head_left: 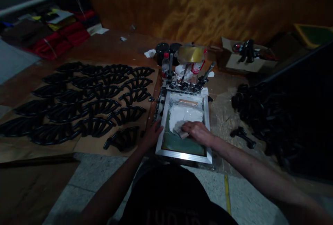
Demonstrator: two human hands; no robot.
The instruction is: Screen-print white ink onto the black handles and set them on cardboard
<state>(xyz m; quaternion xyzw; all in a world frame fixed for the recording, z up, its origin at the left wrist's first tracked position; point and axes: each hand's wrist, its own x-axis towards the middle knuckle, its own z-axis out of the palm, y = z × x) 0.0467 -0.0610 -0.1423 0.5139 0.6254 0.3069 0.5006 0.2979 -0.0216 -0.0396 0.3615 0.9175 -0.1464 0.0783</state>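
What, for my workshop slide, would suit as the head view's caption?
Right hand holding a flat tool against white paste on a framed screen, left hand at its left edge.

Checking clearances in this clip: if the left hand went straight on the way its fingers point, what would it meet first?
Most likely the left rail of the silver frame: the left hand points at it, fingertips right at its edge; whether they already touch is unclear in this dim view.

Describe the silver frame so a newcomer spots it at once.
From the cardboard at left, with rows of black curved pieces, go right. The silver frame lies under the right hand. Bright metal edges and white paste inside distinguish it from the yellow-edged green panel, upper right.
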